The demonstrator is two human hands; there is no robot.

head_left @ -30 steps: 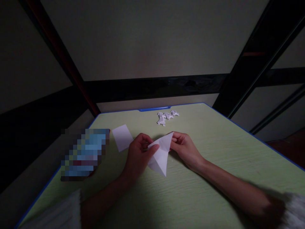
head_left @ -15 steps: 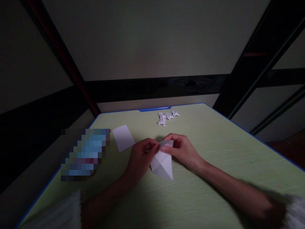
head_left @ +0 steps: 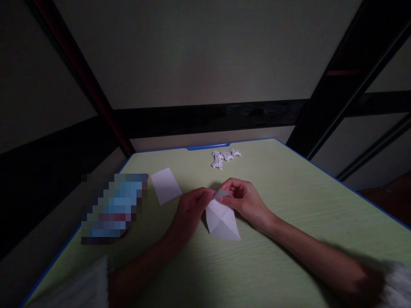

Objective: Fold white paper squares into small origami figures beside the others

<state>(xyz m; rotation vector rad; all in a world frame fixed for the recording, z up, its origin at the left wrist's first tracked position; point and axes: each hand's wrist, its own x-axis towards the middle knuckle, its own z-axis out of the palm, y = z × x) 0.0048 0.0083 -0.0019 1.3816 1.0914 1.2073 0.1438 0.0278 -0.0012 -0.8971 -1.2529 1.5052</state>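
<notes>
A creased sheet of white paper (head_left: 224, 219) is held between my two hands over the middle of the table. My left hand (head_left: 194, 206) pinches its upper left edge, fingertips close to those of the other hand. My right hand (head_left: 241, 194) grips the top of the sheet between thumb and fingers, and a small flap there is bent over. Crossing crease lines show on the lower part, which points down toward me. The fingertips partly hide the top edge.
A flat white sheet (head_left: 166, 186) lies left of my hands. Several small folded paper figures (head_left: 221, 159) sit near the far edge. A blurred-out, bluish flat object (head_left: 118, 205) is on the left of the green table (head_left: 289, 192), with a wall panel behind.
My hands have come closer together at the paper's top. The sheet has turned and its lower corner has swung to the right. A flap at the top is now bent over.
</notes>
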